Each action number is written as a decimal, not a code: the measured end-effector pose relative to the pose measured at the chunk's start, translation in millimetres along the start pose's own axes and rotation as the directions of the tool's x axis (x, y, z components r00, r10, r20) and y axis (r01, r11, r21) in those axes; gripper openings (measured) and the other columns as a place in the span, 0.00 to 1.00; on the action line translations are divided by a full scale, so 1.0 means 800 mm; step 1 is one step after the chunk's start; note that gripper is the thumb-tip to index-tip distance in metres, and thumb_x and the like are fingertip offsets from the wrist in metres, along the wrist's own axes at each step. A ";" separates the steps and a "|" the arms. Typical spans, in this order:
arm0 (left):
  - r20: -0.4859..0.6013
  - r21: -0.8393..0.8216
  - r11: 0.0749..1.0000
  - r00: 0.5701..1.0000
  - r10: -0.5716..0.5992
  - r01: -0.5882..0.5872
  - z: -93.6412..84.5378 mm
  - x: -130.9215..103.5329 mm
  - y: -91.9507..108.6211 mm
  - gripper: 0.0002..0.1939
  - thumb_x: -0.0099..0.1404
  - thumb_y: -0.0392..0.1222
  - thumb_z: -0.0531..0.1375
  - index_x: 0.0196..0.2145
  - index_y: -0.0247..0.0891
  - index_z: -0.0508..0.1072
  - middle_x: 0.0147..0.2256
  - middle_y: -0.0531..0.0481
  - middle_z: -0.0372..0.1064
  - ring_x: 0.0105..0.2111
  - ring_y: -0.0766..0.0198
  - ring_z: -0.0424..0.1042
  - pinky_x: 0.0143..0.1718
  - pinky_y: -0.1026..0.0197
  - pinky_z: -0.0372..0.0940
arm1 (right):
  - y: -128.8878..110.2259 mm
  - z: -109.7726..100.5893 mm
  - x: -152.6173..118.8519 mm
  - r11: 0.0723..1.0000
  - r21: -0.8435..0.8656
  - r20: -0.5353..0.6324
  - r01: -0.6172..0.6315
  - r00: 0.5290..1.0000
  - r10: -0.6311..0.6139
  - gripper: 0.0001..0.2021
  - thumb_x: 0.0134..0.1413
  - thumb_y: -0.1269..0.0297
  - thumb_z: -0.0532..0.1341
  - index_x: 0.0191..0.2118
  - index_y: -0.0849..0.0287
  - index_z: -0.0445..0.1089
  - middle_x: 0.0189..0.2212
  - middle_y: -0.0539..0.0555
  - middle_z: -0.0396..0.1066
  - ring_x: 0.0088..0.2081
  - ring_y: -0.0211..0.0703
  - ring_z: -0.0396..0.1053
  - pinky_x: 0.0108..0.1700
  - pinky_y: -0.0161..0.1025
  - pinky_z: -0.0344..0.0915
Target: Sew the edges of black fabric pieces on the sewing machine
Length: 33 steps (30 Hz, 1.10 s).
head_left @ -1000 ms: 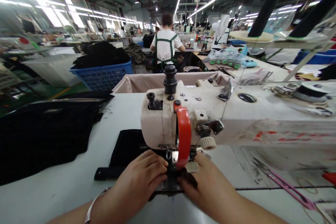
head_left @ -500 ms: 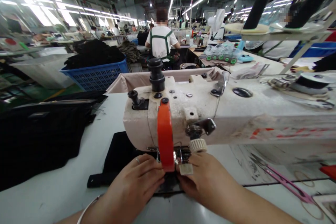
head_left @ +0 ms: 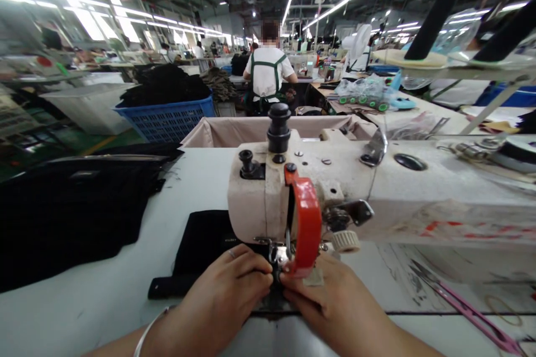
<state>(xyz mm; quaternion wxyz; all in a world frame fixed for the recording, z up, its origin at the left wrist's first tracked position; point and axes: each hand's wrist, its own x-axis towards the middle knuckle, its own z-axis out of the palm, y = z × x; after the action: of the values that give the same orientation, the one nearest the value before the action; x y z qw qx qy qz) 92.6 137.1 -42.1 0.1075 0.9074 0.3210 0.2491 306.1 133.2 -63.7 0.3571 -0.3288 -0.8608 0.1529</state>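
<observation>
Black fabric piece [head_left: 205, 245] lies flat on the white desk [head_left: 84, 307], running under the cream sewing machine head [head_left: 293, 195] with its red guard [head_left: 307, 228]. Left hand [head_left: 226, 290] and right hand [head_left: 330, 301], fingers curled, press the cloth either side of the needle. Judgement: keep fingertips clear, feed evenly, edges aligned.

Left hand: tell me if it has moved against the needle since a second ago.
No. The left hand still lies on the black cloth just left of the needle.
</observation>
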 end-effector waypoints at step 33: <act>-0.087 -0.044 0.992 0.988 -0.125 0.122 0.017 0.009 -0.039 0.08 0.66 0.31 0.60 0.39 0.42 0.76 0.42 0.53 0.76 0.46 0.61 0.71 0.52 0.56 0.65 | 0.016 0.014 0.008 0.976 -0.143 0.017 -0.162 0.986 0.166 0.10 0.59 0.74 0.58 0.40 0.58 0.76 0.40 0.58 0.75 0.41 0.50 0.72 0.43 0.47 0.71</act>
<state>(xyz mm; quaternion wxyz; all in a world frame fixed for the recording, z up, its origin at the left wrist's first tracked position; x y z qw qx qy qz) 88.0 165.3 -62.3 0.1256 0.8715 0.3763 0.2883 300.3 146.5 -74.5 0.3065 -0.4207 -0.8446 0.1254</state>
